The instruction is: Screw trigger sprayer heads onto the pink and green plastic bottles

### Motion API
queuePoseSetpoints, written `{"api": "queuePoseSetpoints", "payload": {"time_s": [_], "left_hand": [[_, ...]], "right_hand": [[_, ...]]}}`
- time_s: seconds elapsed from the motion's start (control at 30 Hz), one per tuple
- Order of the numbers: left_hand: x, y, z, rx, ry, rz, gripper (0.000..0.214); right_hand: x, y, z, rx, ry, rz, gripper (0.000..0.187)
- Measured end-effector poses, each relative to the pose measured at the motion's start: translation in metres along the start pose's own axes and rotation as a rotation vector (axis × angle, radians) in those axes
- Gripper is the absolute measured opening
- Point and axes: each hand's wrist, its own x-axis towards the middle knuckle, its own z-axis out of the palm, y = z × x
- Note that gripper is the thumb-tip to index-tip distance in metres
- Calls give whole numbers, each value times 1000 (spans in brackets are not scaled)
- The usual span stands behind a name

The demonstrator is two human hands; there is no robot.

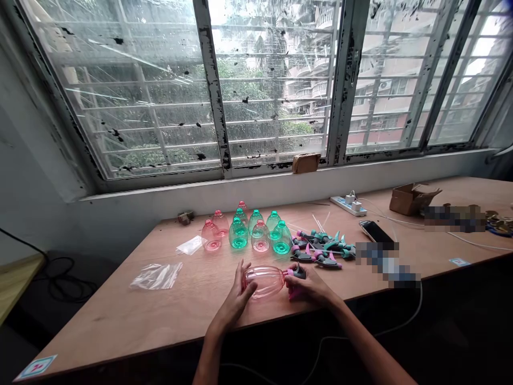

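At the near edge of the brown wooden tabletop (120, 315), with 12 o'clock set toward the window (276, 80), the translucent pink, ribbed plastic bottle (263, 282) lies on its side between my hands, base at 9 o'clock, neck at 3. Whether it touches the wood or is held just above it, I cannot tell.

My left hand (234, 302) cups the base, thumb and fingers spread to the bottle's width. My right hand (311, 286) is closed around the dark grey and pink trigger spray head (297, 271) at the neck; some of its fingertips are hidden.

Reference positions from the bottle: upright green and pink clear plastic bottles (239, 235) at 11 to 12 o'clock; a heap of grey, pink and teal spray heads (326, 250) at 2; a clear plastic bag (156, 276) at 9.

I judge the step in hand to be work on the head-to-neck joint. For good results, I should:
1. Align head and neck on one 9-to-3 line.
2. Apply any turning force at the collar, sparing the trigger.
3. Brace the base without squeezing; the thin wall would probably flex.

How far the collar is seated, I cannot tell.
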Motion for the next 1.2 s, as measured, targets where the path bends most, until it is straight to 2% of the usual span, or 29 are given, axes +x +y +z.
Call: {"api": "queuePoseSetpoints", "payload": {"time_s": [0.1,0.4,0.47,0.57,0.63,0.73,0.9,0.97,1.13,1.2], "left_hand": [[0,0,-1,12,20,-14,78],[-1,0,0,22,-9,46,100],[0,-1,0,13,7,32,90],[1,-2,-2,4,34,8,61],[2,-3,-2,-1,35,7,56],[1,-4,-1,-10,22,29,67],[1,-7,2,-26,-10,62,109],[2,-8,1,-27,2,46,114],[4,-6,-4,-41,50,-14,79],[2,-5,-4,-42,43,-11,71]], "right_hand": [[-1,-2,0,-5,4,2,41],[-1,-3,2,-32,8,-13,39],[-1,-2,1,-33,7,-13,39],[-1,-1,1,-29,1,-5,38],[-1,0,1,-26,1,-3,37],[0,1,0,-24,13,-10,37],[1,2,1,-17,2,-14,36],[1,2,1,-16,-6,-14,35],[2,6,0,-18,-5,-15,34],[2,7,-1,-15,-1,-16,34]]}}
